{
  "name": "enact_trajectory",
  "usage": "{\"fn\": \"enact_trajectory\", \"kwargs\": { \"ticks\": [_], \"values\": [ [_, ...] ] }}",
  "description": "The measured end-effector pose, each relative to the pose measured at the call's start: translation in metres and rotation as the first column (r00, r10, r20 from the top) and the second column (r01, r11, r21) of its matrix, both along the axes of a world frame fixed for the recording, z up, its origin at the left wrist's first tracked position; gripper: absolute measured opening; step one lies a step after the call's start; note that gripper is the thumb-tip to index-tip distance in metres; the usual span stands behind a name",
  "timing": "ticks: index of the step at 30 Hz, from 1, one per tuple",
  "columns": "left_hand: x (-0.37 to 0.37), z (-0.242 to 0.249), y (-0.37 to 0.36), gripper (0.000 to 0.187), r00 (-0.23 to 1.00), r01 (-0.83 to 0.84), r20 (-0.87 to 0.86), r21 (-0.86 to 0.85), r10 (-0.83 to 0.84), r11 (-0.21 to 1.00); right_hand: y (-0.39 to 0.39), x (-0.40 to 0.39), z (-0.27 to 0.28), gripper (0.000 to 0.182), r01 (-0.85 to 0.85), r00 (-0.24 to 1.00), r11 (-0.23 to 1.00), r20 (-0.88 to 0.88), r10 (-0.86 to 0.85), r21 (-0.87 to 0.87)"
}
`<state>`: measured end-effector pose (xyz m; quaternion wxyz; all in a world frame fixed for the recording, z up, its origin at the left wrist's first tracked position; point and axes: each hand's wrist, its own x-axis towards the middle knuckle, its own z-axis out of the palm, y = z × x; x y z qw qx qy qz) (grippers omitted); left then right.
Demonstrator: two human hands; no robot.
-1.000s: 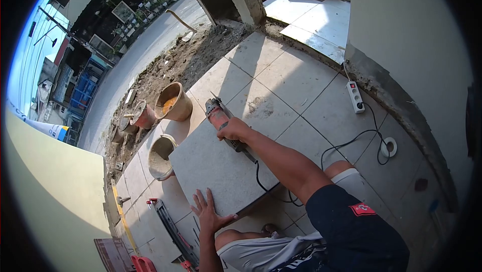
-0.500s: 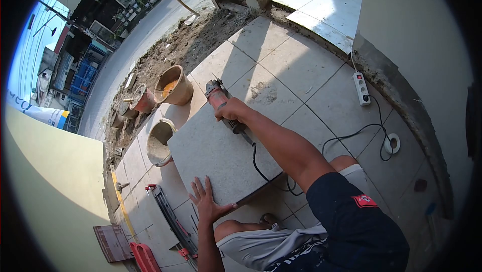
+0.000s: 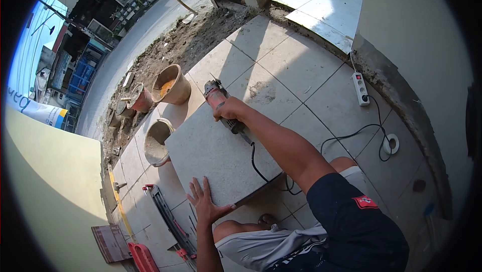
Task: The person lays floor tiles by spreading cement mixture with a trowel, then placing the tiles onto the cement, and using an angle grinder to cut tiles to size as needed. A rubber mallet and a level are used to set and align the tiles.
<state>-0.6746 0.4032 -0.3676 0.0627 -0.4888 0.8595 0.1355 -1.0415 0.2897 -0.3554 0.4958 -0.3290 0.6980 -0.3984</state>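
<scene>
My right hand (image 3: 230,109) is wrapped round the body of a red and black angle grinder (image 3: 216,97). The grinder's disc end lies at the far edge of a large grey tile (image 3: 216,146) in front of my knees. From the grinder's rear a black cord (image 3: 255,164) runs over the tile and down past its near edge. My left hand (image 3: 205,201) lies flat on the tile's near left corner, fingers spread and thumb along the edge. Whether the disc touches the tile cannot be made out.
Several buckets, one a grey bucket (image 3: 158,141), stand beyond the tile to the left. A tile cutter (image 3: 170,217) lies on the floor at left. To the right are a power strip (image 3: 360,89), its cable and a roll of tape (image 3: 391,144). Walls border both sides.
The whole view has shifted very slightly. Both hands, the grinder and the tile keep the same places relative to one another.
</scene>
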Motion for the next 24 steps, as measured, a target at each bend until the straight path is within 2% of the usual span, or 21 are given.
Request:
{"fn": "enact_trajectory", "kwargs": {
  "ticks": [9,24],
  "values": [
    [-0.004,0.001,0.000,0.159,1.000,-0.012,0.010,0.007,0.012,1.000,0.013,-0.001,0.012,0.055,-0.015,0.997,0.999,-0.069,0.017,0.029],
    [-0.004,0.004,0.002,0.157,0.999,-0.018,0.040,0.008,0.017,1.000,0.020,-0.001,0.012,0.054,-0.030,0.999,0.999,-0.032,0.031,0.019]
  ]
}}
